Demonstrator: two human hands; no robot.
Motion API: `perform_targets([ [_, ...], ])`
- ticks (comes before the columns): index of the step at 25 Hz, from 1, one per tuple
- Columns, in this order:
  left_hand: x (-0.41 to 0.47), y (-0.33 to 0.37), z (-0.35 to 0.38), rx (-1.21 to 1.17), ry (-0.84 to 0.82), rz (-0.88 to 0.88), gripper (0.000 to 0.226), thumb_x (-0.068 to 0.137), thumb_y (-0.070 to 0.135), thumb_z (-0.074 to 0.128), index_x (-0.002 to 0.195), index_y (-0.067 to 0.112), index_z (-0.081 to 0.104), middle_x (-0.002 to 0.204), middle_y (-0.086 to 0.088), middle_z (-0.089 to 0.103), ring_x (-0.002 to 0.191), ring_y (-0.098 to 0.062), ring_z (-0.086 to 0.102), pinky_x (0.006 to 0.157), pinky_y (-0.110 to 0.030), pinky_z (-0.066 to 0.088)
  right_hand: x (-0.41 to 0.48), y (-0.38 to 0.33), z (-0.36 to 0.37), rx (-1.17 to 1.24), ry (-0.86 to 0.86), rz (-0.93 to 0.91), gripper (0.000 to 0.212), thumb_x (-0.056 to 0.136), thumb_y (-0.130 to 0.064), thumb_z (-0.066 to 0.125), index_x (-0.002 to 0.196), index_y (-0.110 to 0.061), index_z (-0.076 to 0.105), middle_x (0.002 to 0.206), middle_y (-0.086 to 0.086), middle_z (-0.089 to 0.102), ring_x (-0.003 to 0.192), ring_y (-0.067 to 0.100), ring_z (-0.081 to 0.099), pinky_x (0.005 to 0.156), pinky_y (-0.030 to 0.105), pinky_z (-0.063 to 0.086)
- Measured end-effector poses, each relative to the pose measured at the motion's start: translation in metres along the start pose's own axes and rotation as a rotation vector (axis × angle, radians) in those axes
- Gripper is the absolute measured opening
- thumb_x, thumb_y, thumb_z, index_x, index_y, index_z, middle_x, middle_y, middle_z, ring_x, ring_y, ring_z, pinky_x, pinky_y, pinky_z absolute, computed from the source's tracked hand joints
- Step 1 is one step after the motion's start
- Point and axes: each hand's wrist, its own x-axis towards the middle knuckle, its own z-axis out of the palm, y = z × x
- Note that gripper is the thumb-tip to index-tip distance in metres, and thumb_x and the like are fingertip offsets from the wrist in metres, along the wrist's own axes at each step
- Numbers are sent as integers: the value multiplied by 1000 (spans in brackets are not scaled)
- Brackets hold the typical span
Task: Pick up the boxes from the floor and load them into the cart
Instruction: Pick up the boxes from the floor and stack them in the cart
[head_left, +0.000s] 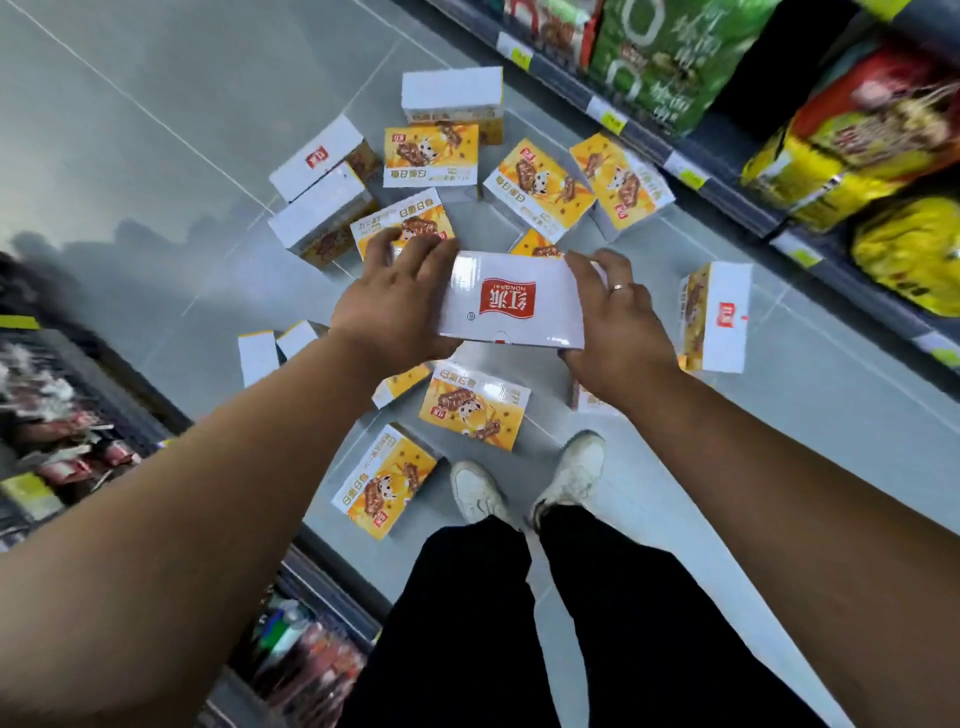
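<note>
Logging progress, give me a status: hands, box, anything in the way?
Hands: left hand and right hand grip one white box between them. More boxes on floor. No cart in view.

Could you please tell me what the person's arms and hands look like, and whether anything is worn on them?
Both arms are bare as far as the view shows: no sleeves, gloves or watch. The left hand wears nothing; the right hand has a thin pale ring on one finger.

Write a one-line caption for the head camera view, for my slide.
Left hand and right hand grip a white box above yellow boxes scattered on the aisle floor.
</note>
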Motion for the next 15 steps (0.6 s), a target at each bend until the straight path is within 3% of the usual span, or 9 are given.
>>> perform_targets([
  [3,-19,33,-53,-98,58,51,99,70,46,79,150,20,27,151,-12,30,136,-46,22,104,-61,35,-45,4,-60,63,43,55,88,72,-18,74,147,-22,28,148,8,25,117,40,46,88,42,46],
  [5,-21,61,-94,-150,87,117,97,73,43,78,151,23,25,156,-11,21,140,-40,21,110,-55,30,-73,12,-104,137,96,124,90,71,-23,76,146,-23,28,148,7,25,122,39,44,93,44,47],
  [8,-28,109,-144,-152,103,250,93,73,40,79,149,24,29,154,-10,22,137,-35,31,105,-45,37,-119,22,-160,204,162,185,89,69,-26,78,144,-27,30,145,4,27,120,39,46,94,48,47],
  [15,-61,266,-198,-114,96,545,90,69,47,81,145,24,39,150,-6,28,129,-36,40,97,-50,46,-280,86,-234,198,341,408,87,71,-30,79,142,-22,30,142,9,26,108,41,50,88,45,48],
])
